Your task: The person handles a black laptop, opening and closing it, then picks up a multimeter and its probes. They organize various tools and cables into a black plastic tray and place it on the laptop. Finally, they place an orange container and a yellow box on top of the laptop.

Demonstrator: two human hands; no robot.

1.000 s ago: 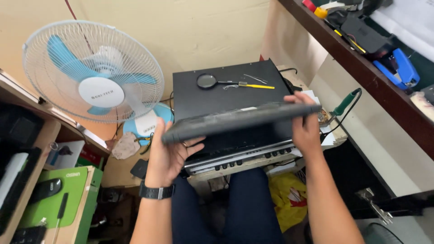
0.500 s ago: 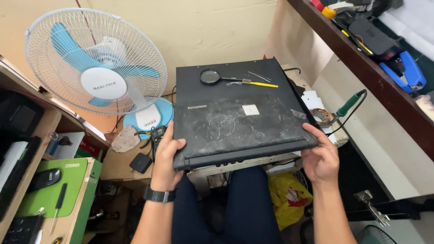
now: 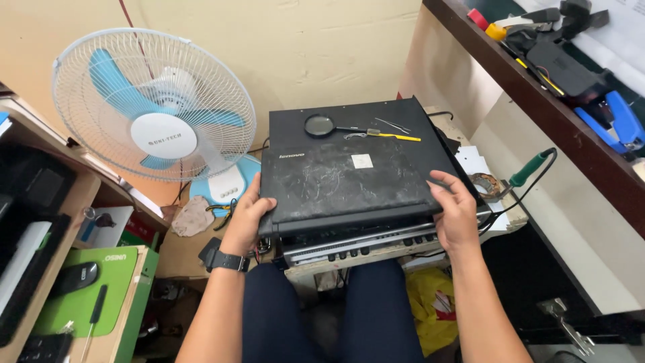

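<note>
Two hands, the left hand [image 3: 247, 214] and the right hand [image 3: 455, 214], show, along with one laptop [image 3: 356, 181] and one fan [image 3: 153, 107]. There is one magnifying glass [image 3: 320, 125], one pair of tweezers [image 3: 392, 125] and one wristwatch [image 3: 227, 261]. One green-handled soldering iron [image 3: 529, 169] completes the count.

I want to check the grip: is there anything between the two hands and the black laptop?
Nothing visible does. The left hand grips the black laptop at its near left corner, and the right hand grips its near right edge, both directly on the casing.

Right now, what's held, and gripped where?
A closed black laptop, held flat by both hands: left hand on its near-left corner, right hand on its near-right edge.
</note>
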